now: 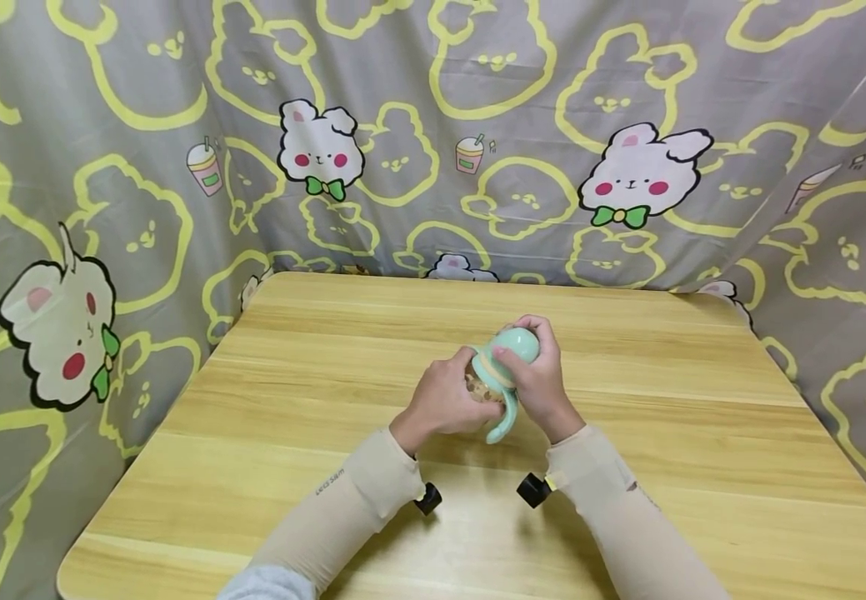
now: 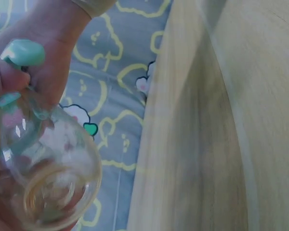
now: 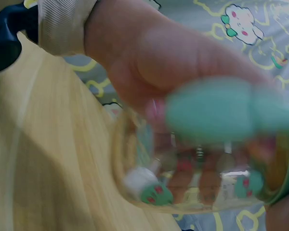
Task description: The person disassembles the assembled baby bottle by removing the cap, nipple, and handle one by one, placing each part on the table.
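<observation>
A baby bottle with a mint-green domed cap (image 1: 518, 340) and a clear body (image 2: 82, 154) is held tilted above the middle of the table. My left hand (image 1: 443, 396) grips the body, which looks amber in the head view. Around the cap, my right hand (image 1: 545, 379) has its thumb on the near side and fingers on the far side. A curved mint handle (image 1: 506, 423) sticks out toward me below the hands. In the right wrist view the handle (image 3: 212, 110) is blurred in front of the body, which carries green and pink printed figures.
Under the hands lies a wood-grain table (image 1: 312, 375) with rounded corners. A grey curtain (image 1: 402, 75) with yellow outlines and white rabbits surrounds its back and sides. Small black cameras (image 1: 533, 490) stick out from both sleeved wrists.
</observation>
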Available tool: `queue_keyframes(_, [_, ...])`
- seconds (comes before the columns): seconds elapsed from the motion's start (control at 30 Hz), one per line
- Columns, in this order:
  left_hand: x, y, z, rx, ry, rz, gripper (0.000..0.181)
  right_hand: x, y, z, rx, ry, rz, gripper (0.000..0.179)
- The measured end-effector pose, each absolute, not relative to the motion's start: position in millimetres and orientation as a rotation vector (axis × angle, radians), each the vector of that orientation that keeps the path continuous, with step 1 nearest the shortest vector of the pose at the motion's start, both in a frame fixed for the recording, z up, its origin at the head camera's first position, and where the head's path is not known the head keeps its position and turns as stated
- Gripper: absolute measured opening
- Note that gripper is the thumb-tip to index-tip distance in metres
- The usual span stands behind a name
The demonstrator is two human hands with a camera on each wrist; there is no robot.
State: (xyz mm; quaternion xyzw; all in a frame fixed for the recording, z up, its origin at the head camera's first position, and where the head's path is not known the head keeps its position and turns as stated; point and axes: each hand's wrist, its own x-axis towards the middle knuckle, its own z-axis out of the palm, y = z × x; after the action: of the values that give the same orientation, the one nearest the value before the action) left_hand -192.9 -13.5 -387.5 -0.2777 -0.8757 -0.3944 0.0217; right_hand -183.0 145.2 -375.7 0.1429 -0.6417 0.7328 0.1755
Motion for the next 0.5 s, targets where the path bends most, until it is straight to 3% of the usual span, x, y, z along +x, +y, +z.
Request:
queue_keyframes(0.2, [-190.6,-12.9,-385.3,-0.894,-2.708,-1.222,0.057,-183.6,150.4,-374.9,0.52,-1.698,2.258,0.03])
queue_keyframes(0.5, [-184.3,-6.5,-380.7,-0.691,-2.782,-0.832,0.054,-179.5,139.3,-366.7,0.152,-1.854,2.033,0.036])
